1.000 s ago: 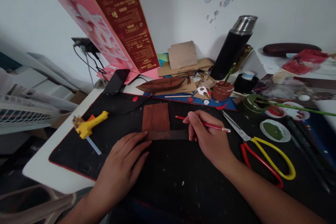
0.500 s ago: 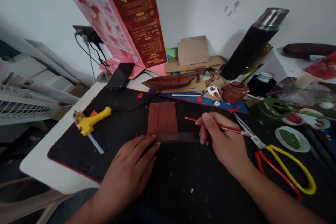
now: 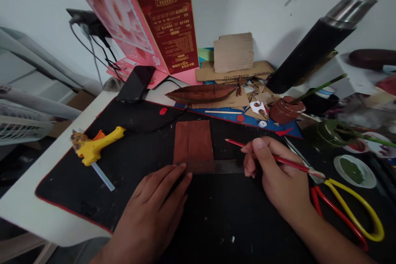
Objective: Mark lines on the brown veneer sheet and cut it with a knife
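A reddish-brown painted rectangular piece [image 3: 193,142], likely card, lies flat on the black mat. Along its near edge runs a clear strip [image 3: 227,166] that looks like a ruler. My left hand [image 3: 154,202] rests flat, fingers stretched out together, its fingertips on the strip's left end and the piece's lower left corner. In my right hand [image 3: 278,173], a red pencil [image 3: 287,163] is pinched between thumb and fingers, its point aimed left and clear of the brown piece. The curled fingers of this hand are at the strip's right end.
A yellow glue gun [image 3: 98,145] lies at the left, near a phone [image 3: 136,84]. Scissors [image 3: 355,210] with red and yellow handles lie right of my right hand. Behind are a brown boat-shaped piece [image 3: 201,94], cardboard [image 3: 233,52], paint jars [image 3: 286,109] and a black flask [image 3: 312,45].
My view has shifted a little closer, so objects spread outward in the frame. Both hands keep about the same places on the strip, and the pencil stays in my right hand.
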A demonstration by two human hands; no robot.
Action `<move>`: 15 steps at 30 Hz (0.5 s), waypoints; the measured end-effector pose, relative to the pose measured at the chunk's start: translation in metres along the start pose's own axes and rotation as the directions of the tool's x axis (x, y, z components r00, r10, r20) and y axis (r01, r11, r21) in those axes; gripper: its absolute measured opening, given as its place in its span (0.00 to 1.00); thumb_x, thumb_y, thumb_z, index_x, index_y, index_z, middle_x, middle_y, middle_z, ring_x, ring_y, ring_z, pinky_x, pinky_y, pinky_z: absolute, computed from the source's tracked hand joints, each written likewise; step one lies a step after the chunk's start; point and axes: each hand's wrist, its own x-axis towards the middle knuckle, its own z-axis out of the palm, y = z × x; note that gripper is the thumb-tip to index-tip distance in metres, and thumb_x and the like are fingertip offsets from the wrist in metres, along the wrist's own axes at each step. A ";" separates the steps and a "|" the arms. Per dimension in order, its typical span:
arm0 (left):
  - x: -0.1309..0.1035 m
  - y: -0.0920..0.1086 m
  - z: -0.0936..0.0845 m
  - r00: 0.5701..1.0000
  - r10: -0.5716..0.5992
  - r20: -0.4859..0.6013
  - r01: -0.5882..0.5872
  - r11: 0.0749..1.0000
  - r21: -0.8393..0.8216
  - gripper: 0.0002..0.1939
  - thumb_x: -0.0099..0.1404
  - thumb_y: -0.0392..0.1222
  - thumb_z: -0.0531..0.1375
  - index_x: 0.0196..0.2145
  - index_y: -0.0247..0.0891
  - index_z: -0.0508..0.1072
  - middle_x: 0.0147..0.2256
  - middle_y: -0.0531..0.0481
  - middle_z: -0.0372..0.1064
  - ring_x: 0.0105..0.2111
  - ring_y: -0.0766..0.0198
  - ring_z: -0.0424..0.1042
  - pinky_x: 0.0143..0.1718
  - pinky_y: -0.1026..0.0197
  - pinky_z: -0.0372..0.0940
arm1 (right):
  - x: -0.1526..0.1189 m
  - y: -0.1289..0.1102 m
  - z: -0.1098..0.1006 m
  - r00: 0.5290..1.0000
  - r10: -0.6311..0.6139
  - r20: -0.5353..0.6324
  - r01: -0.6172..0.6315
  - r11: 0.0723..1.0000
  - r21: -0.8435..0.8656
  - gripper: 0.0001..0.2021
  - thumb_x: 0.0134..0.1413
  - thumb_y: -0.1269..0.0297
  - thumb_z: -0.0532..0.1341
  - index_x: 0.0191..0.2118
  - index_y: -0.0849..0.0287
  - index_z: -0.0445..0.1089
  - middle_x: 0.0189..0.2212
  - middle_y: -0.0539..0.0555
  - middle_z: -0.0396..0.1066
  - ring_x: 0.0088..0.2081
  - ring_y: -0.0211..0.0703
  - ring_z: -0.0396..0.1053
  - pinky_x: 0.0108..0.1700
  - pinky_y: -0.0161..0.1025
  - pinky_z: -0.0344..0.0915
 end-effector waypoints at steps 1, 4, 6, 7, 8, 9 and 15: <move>0.000 0.000 0.000 1.000 0.001 0.005 -0.001 1.000 0.001 0.17 0.81 0.32 0.55 0.62 0.32 0.74 0.62 0.39 0.73 0.60 0.49 0.70 0.60 0.47 0.65 | 0.001 0.000 0.000 1.000 -0.006 -0.007 0.006 1.000 -0.005 0.22 0.73 0.45 0.64 0.32 0.56 0.78 0.17 0.49 0.72 0.19 0.38 0.69 0.23 0.34 0.67; 0.000 0.000 0.001 1.000 -0.005 0.017 0.005 1.000 -0.006 0.18 0.81 0.32 0.54 0.63 0.33 0.74 0.63 0.40 0.73 0.61 0.49 0.70 0.60 0.47 0.64 | 0.003 -0.001 0.001 1.000 -0.010 -0.024 0.010 1.000 -0.004 0.22 0.74 0.46 0.64 0.31 0.56 0.78 0.17 0.48 0.72 0.19 0.37 0.69 0.23 0.33 0.66; 0.000 0.000 0.001 1.000 -0.011 0.019 0.011 1.000 -0.013 0.18 0.81 0.32 0.54 0.63 0.33 0.74 0.63 0.40 0.73 0.61 0.50 0.70 0.60 0.47 0.64 | 0.004 -0.001 0.002 0.999 -0.001 -0.033 0.001 1.000 0.006 0.22 0.73 0.46 0.64 0.31 0.55 0.78 0.17 0.48 0.72 0.19 0.37 0.68 0.23 0.33 0.66; 0.001 0.000 0.000 1.000 -0.012 0.022 0.012 1.000 -0.013 0.18 0.82 0.33 0.53 0.63 0.33 0.74 0.63 0.40 0.73 0.61 0.49 0.70 0.60 0.47 0.64 | 0.004 -0.001 0.002 0.999 0.003 -0.035 -0.003 1.000 0.009 0.22 0.73 0.46 0.64 0.32 0.55 0.78 0.17 0.47 0.71 0.19 0.37 0.68 0.23 0.33 0.66; 0.001 0.000 0.000 1.000 -0.010 0.024 0.010 1.000 -0.012 0.18 0.82 0.33 0.53 0.63 0.33 0.74 0.64 0.40 0.72 0.61 0.49 0.70 0.60 0.48 0.64 | 0.004 -0.001 0.002 0.999 0.008 -0.033 -0.008 1.000 0.009 0.22 0.74 0.46 0.64 0.32 0.55 0.78 0.17 0.47 0.71 0.19 0.37 0.68 0.23 0.33 0.66; 0.002 0.000 0.000 1.000 -0.007 0.025 0.007 1.000 -0.007 0.18 0.82 0.33 0.52 0.64 0.33 0.74 0.64 0.40 0.72 0.62 0.50 0.69 0.60 0.48 0.64 | 0.004 0.000 0.002 1.000 0.010 -0.028 -0.010 1.000 0.004 0.22 0.74 0.46 0.64 0.32 0.55 0.78 0.17 0.47 0.71 0.19 0.37 0.68 0.23 0.33 0.66; 0.004 -0.001 -0.001 1.000 -0.004 0.018 0.004 1.000 0.000 0.18 0.81 0.34 0.53 0.62 0.34 0.75 0.63 0.42 0.74 0.61 0.51 0.71 0.59 0.49 0.65 | 0.003 0.000 0.001 1.000 -0.006 0.014 0.007 0.999 -0.051 0.21 0.76 0.48 0.62 0.32 0.55 0.77 0.18 0.47 0.71 0.21 0.37 0.69 0.27 0.35 0.68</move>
